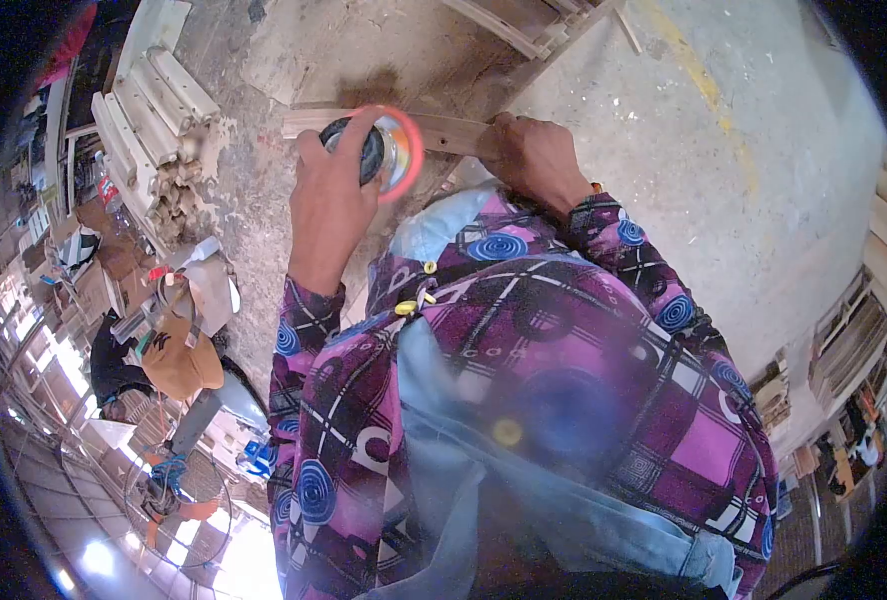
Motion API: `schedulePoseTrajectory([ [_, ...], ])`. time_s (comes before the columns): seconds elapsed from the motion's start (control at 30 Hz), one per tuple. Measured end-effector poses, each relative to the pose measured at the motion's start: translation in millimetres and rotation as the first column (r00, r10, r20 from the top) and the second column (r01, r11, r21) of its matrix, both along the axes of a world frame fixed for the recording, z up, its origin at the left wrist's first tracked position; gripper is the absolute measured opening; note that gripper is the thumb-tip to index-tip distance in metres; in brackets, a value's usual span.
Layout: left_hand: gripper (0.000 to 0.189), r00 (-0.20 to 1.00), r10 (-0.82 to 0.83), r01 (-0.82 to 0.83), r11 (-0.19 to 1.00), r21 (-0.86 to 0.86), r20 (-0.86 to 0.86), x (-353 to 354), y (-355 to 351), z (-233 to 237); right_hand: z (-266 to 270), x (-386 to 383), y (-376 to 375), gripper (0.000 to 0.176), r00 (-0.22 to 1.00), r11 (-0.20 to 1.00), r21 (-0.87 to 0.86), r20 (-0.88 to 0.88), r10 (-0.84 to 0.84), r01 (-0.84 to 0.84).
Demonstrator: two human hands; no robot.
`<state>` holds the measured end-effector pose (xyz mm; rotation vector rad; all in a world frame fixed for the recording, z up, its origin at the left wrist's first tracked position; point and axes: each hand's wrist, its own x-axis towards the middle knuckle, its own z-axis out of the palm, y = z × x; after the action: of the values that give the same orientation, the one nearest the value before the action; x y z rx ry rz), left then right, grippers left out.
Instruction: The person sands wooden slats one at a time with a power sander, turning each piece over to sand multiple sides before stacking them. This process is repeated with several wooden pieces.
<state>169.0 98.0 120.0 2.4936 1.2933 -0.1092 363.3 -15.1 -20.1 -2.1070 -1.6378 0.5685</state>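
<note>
My left hand point(335, 195) is wrapped round a round black tool point(369, 150) with a blurred red-orange disc on its right side. The tool lies against a pale wooden strip point(449, 134), over the strip's left part. At the strip's right end, my right hand point(539, 155) grips the wood with its fingers curled round it. A small dark hole shows in the strip between my two hands. The tool's underside is hidden.
Stacked pale wooden pieces point(154, 110) lie at the upper left. A wooden frame point(524, 30) stands at the top. At the lower left are a person in a cap point(179, 358) and a wire-caged fan point(179, 505). More wood point(852, 340) is at the right.
</note>
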Motion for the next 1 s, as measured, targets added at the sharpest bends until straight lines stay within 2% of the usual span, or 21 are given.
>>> schedulePoseTrajectory([
  [0.07, 0.067, 1.000, -0.008, 0.008, 1.000, -0.026, -0.001, 0.3, -1.8, 2.0, 0.2, 0.8, 0.2, 0.028, 1.000, 1.000, 0.020, -0.006, 0.005, -0.005],
  [0.17, 0.067, 1.000, -0.004, 0.004, 0.999, -0.038, -0.014, -0.4, -1.5, 3.2, 2.5, -1.7, 2.7, 0.027, 1.000, 0.999, -0.042, -0.009, -0.003, 0.002],
  [0.33, 0.067, 0.998, 0.034, -0.036, 0.999, -0.023, -0.053, -2.3, -1.6, 3.1, 3.4, -1.2, 3.8, 0.027, 0.999, 0.999, 0.033, -0.048, 0.003, -0.001],
  [0.43, 0.066, 1.000, -0.001, 0.001, 1.000, 0.016, 0.013, -7.0, 8.3, -4.9, 8.8, -2.3, 6.2, 0.027, 1.000, 0.999, -0.038, -0.026, -0.008, 0.007],
  [0.5, 0.066, 0.994, 0.099, -0.092, 0.988, 0.122, -0.047, -11.3, 24.3, -7.8, 7.0, -2.1, 6.0, 0.028, 1.000, 1.000, -0.020, -0.024, -0.006, 0.005],
  [0.6, 0.065, 0.981, 0.156, -0.130, 0.970, 0.207, -0.118, -10.3, 35.8, -2.2, 7.6, -2.7, 8.3, 0.029, 1.000, 1.000, -0.029, -0.013, 0.001, -0.002],
  [0.8, 0.066, 0.997, 0.053, -0.044, 0.989, 0.144, -0.059, 3.5, 28.5, -4.8, 8.8, -3.0, 8.1, 0.030, 1.000, 0.998, -0.059, -0.028, -0.011, 0.010],
  [0.9, 0.066, 0.997, 0.067, -0.061, 0.980, 0.188, -0.026, 3.5, 35.2, -9.6, 14.0, -3.8, 8.3, 0.030, 1.000, 0.998, -0.059, -0.016, -0.020, 0.019],
  [1.0, 0.067, 0.997, 0.064, -0.056, 0.987, 0.148, -0.049, 12.4, 27.5, -5.1, 16.7, -4.0, 8.1, 0.030, 1.000, 0.998, -0.057, -0.017, -0.022, 0.021],
])
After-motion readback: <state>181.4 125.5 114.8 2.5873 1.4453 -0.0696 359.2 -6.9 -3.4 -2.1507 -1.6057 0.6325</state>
